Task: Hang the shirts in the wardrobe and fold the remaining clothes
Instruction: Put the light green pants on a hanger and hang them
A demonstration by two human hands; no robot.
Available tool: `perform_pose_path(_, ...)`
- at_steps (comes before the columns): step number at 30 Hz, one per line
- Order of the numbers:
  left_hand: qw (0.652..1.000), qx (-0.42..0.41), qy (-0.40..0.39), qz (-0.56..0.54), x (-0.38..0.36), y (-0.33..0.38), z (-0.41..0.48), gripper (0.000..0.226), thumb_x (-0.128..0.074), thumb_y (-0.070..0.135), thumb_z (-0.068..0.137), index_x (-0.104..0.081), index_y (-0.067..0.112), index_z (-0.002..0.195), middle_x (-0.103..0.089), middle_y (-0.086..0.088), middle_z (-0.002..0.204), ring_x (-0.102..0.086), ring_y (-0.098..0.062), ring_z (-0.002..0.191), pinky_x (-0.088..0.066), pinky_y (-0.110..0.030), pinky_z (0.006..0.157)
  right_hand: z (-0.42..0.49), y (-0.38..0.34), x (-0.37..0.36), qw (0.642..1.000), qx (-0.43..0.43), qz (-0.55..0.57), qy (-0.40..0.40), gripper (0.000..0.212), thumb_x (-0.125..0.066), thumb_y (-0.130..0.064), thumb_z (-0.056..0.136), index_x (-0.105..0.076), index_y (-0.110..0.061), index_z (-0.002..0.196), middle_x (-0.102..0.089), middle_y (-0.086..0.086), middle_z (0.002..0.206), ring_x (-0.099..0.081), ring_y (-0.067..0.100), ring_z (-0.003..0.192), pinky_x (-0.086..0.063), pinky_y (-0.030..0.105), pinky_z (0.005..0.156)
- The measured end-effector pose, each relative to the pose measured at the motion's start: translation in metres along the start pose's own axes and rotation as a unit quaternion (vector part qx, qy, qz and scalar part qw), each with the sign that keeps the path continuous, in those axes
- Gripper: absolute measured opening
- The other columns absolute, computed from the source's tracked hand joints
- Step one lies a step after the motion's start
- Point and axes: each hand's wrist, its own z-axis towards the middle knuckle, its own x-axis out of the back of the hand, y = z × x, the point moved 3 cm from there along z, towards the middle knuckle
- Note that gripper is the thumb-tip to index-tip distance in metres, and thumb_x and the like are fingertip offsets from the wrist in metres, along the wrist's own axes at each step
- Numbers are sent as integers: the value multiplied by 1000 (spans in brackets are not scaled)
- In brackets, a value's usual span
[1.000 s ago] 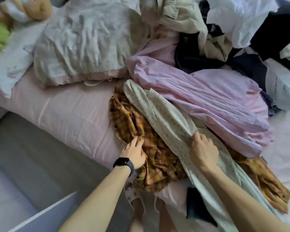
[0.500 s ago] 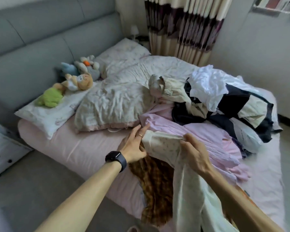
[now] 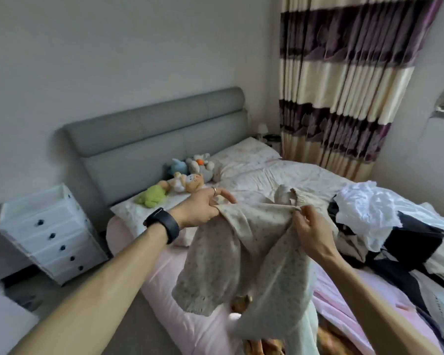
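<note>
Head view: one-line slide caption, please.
Left hand and right hand hold a cream dotted fabric garment up by its top edge over the pink-sheeted bed.

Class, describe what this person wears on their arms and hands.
Both forearms are bare, no sleeves in view. A wide black band sits on the left wrist, and the left hand wears a ring. The right hand wears nothing visible.

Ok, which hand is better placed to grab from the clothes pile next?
Probably right: the right hand pinches the garment just beside the pile; the left hand grips its far corner.
</note>
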Motion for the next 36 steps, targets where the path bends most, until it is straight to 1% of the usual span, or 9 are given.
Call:
perform_pose_path(3, 997, -3, 81, 2, 20, 14, -26, 23, -66, 4, 88, -75, 26, 90, -68, -7, 104, -61, -11, 103, -46, -23, 101, -7, -30, -23, 990, 51, 62, -118, 47, -67, -46, 91, -55, -20, 128, -60, -4, 125, -57, 15, 120, -46, 32, 96)
perform_pose_path(5, 995, 6, 94, 14, 21, 27, -39, 22, -66, -3, 89, -72, 18, 82, -63, 10, 91, -61, 9, 87, -41, -7, 88, -17, -62, -38, 962, 123, 81, -231, 80, -74, -59, 80, -38, -36, 148, -45, -19, 143, -41, -1, 132, -37, 27, 107)
perform_pose_path(8, 990, 11, 144, -7, 20, 45, -63, 30, -68, -5, 87, -68, 23, 75, -69, 15, 81, -58, 15, 81, -43, -16, 89, -26, -100, -65, 920, 205, 30, -332, 69, -80, -53, 78, -49, -40, 139, -60, -25, 118, -54, -6, 109, -43, 18, 91)
perform_pose_path(10, 977, 11, 200, -77, 20, 51, -84, 26, -67, -6, 88, -64, 19, 81, -69, 9, 88, -55, 19, 80, -45, -12, 78, -29, -113, -78, 927, 230, 20, -297, 31, -77, -46, 82, -68, -30, 108, -68, -18, 85, -58, -1, 76, -45, 22, 68)
perform_pose_path(13, 928, 23, 319, -189, 9, 46, -130, 20, -73, 0, 87, -61, 10, 100, -70, 1, 92, -66, 2, 81, -50, -15, 76, -41, -124, -81, 931, 249, 96, -250, 11, -75, -37, 87, -70, -27, 88, -69, -13, 72, -59, -2, 67, -41, 15, 58)
perform_pose_path(20, 907, 191, 331, -178, -107, -37, -221, 77, -85, 51, 71, -45, 34, 135, -52, 11, 135, -48, 1, 127, -39, 1, 83, -62, -159, -82, 932, 219, 145, -249, 30, -66, -39, 92, -65, -15, 74, -67, -2, 65, -59, 3, 61, -42, 21, 54)
perform_pose_path(24, 915, 186, 322, -158, -134, -29, -242, 69, -76, 65, 73, -43, 46, 131, -57, 29, 125, -52, 19, 111, -42, -1, 83, -85, -163, -96, 932, 192, 172, -256, 26, -66, -41, 90, -65, -19, 75, -67, -7, 67, -63, 3, 68, -49, 23, 61)
perform_pose_path(30, 877, 290, 384, -7, -141, -48, -278, 9, -60, 22, 93, -54, 20, 87, -60, 4, 73, -54, -14, 60, -39, -27, 50, -119, -140, -120, 935, 154, 146, -285, 25, -63, -43, 91, -67, -19, 84, -68, -7, 76, -65, 15, 79, -50, 35, 71)
perform_pose_path(36, 823, 293, 484, -48, -83, -48, -350, 13, -72, 24, 90, -66, 34, 94, -72, 17, 94, -65, 4, 85, -44, -8, 69, -133, -95, -134, 912, 150, -35, -380, 38, -68, -50, 88, -62, -17, 104, -70, 5, 98, -65, 31, 94, -54, 46, 82)
